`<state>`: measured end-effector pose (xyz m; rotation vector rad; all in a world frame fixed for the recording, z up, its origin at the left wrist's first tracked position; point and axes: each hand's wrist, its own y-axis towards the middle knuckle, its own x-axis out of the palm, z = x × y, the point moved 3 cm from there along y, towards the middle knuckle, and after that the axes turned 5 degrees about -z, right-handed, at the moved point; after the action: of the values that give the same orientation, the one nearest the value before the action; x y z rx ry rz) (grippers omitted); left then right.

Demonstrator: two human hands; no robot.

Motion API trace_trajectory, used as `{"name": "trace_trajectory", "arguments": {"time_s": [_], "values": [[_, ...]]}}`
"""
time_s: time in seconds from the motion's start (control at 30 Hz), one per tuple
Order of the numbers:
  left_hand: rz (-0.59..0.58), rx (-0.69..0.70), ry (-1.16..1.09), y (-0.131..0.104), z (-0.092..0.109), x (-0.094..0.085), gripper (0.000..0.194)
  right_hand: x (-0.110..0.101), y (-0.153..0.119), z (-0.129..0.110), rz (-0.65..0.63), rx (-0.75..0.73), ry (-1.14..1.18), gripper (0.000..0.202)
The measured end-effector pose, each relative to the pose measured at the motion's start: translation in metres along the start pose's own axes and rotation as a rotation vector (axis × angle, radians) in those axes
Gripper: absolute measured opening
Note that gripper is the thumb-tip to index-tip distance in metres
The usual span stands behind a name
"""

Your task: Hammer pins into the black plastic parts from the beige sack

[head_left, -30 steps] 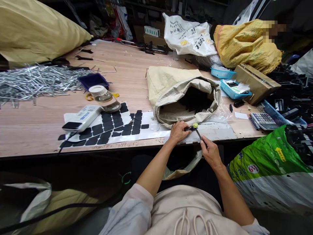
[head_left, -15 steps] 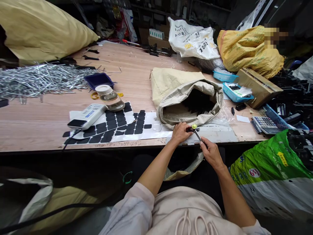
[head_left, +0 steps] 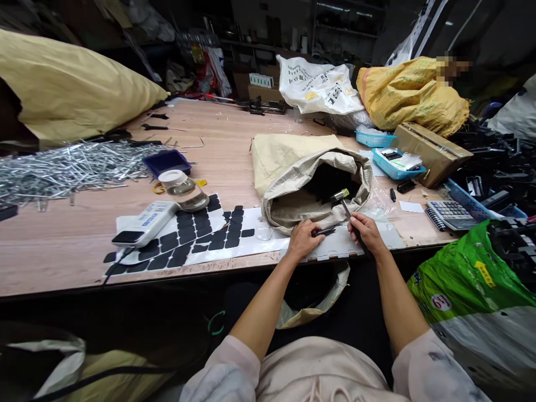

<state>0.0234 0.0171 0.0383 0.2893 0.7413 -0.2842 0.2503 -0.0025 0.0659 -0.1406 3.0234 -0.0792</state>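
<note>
My left hand (head_left: 305, 239) is closed on a small black part (head_left: 325, 230) at the table's front edge, over a light grey board (head_left: 377, 237). In my right hand (head_left: 365, 231) is a hammer (head_left: 342, 200) with a yellowish-green head, raised a little above and to the right of the part. Just behind both hands lies a beige woven sack (head_left: 293, 162), its mouth towards me. Dark pieces (head_left: 330, 181) show inside it, too deep in shadow to make out singly.
On the left are a pile of metal rods (head_left: 79, 170), a blue tray (head_left: 167, 162), a jar (head_left: 184, 190) and a white device (head_left: 146, 223) on sheets of black stickers (head_left: 218, 229). At right stand blue baskets (head_left: 397, 162), a calculator (head_left: 450, 214) and a green sack (head_left: 456, 273).
The hammer head has risen off the black part, and my right hand has moved slightly to the right. My left hand still holds the part. The view has shifted a little.
</note>
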Motion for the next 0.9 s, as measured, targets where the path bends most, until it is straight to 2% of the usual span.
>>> {"name": "trace_trajectory", "arguments": {"time_s": [0.1, 0.17, 0.27, 0.33, 0.4, 0.47, 0.53, 0.57, 0.63, 0.7, 0.8, 0.87, 0.9], "values": [[-0.014, 0.104, -0.011, -0.002, 0.003, -0.004, 0.013, 0.000, 0.015, 0.010, 0.083, 0.043, 0.017, 0.041], [0.016, 0.211, -0.063, -0.012, 0.010, -0.010, 0.011, -0.004, 0.020, 0.016, 0.126, 0.069, 0.042, 0.044], [0.074, 0.392, -0.110, -0.048, 0.022, -0.017, 0.011, -0.010, 0.022, 0.021, 0.176, 0.066, 0.077, 0.046], [0.047, 0.479, -0.067, -0.083, 0.024, -0.016, 0.012, -0.011, 0.021, 0.022, 0.177, 0.065, 0.084, 0.046], [0.010, 0.464, 0.034, -0.118, 0.019, -0.010, 0.010, -0.011, 0.021, 0.023, 0.175, 0.066, 0.085, 0.044], [-0.019, 0.359, 0.133, -0.144, 0.012, -0.005, 0.013, -0.010, 0.020, 0.023, 0.172, 0.070, 0.079, 0.043], [-0.057, 0.266, 0.175, -0.156, 0.010, -0.001, 0.021, -0.008, 0.020, 0.022, 0.164, 0.073, 0.072, 0.043], [-0.072, 0.256, 0.170, -0.153, 0.013, -0.001, 0.022, -0.007, 0.020, 0.022, 0.160, 0.072, 0.070, 0.043], [-0.057, 0.289, 0.137, -0.131, 0.025, -0.004, 0.018, -0.007, 0.019, 0.021, 0.156, 0.067, 0.078, 0.043], [0.031, 0.310, 0.110, -0.086, 0.040, -0.012, 0.017, -0.007, 0.019, 0.021, 0.157, 0.062, 0.096, 0.043], [0.186, 0.140, 0.148, 0.004, 0.052, -0.022, 0.019, -0.008, 0.019, 0.022, 0.165, 0.061, 0.120, 0.045], [0.196, 0.004, 0.203, 0.059, 0.052, -0.021, 0.022, -0.009, 0.020, 0.023, 0.176, 0.060, 0.127, 0.046], [0.159, -0.048, 0.238, 0.081, 0.050, -0.017, 0.023, -0.010, 0.020, 0.023, 0.181, 0.059, 0.129, 0.046]]}}
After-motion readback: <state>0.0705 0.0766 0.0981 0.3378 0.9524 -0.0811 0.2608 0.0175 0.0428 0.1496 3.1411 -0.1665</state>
